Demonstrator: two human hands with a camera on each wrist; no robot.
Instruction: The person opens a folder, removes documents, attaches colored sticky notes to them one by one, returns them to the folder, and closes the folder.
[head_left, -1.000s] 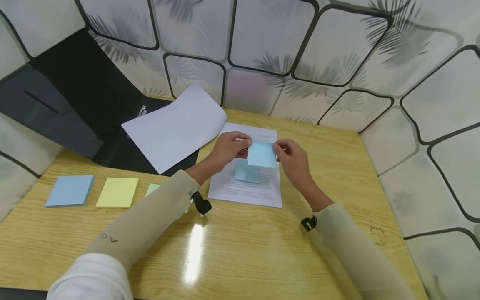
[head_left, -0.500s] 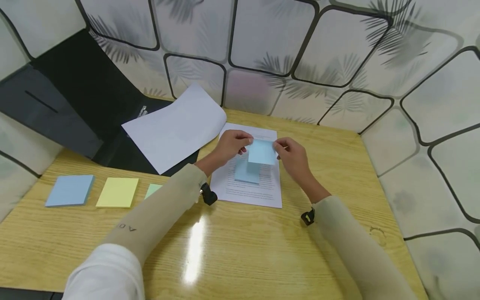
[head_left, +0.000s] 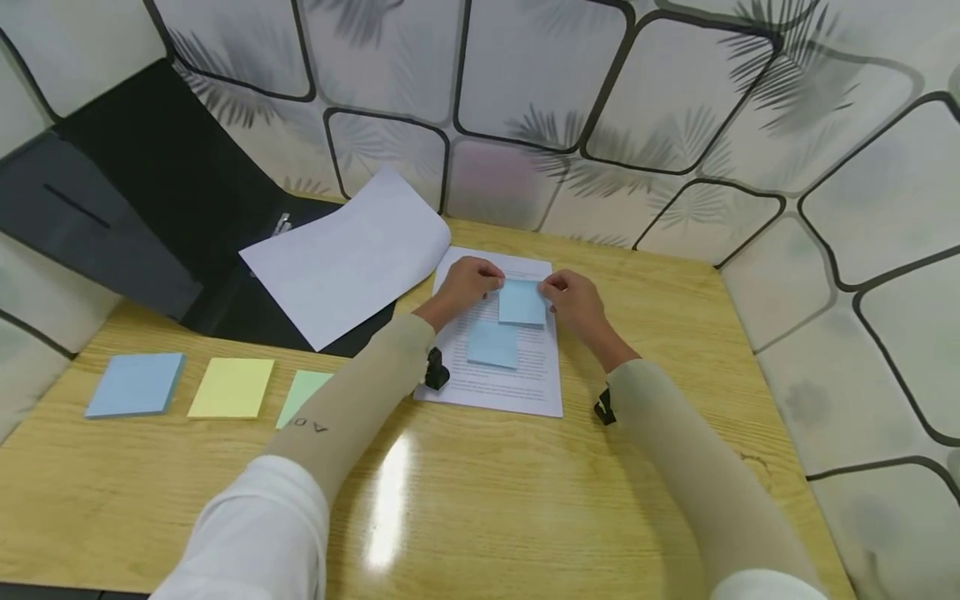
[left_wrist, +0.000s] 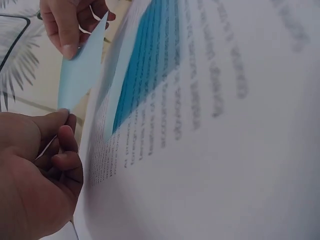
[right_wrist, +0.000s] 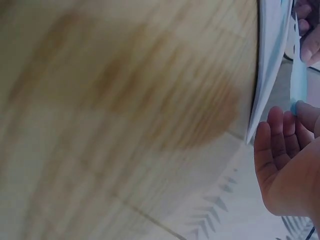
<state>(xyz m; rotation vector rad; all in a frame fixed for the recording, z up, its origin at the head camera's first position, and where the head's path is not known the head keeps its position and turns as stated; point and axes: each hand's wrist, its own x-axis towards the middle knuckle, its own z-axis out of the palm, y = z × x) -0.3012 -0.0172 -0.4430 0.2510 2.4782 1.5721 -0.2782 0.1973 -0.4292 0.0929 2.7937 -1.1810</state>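
A light blue sticky note (head_left: 521,302) is stretched between both hands above a printed sheet (head_left: 495,390). My left hand (head_left: 468,283) pinches its left corner between thumb and finger. The opposite corner is pinched by my right hand (head_left: 576,302). In the left wrist view the held sticky note (left_wrist: 80,75) stands tilted off the page, with my left hand (left_wrist: 45,170) at its near end. A second blue sticky note (head_left: 492,344) lies on the printed text just below the held one. From the right wrist, the note appears nearly edge-on above my right hand (right_wrist: 290,155).
Left on the wooden table (head_left: 465,500) are a blue sticky pad (head_left: 135,385), a yellow pad (head_left: 231,388) and a green pad (head_left: 303,392), partly behind the left sleeve. An open black folder (head_left: 202,192) with a turned-back page (head_left: 352,258) stands behind, against the patterned wall (head_left: 540,75).
Both hands have shifted slightly up the page with the held note, which now overlaps the lower note less. The left forearm has swung right, uncovering more of the green pad.
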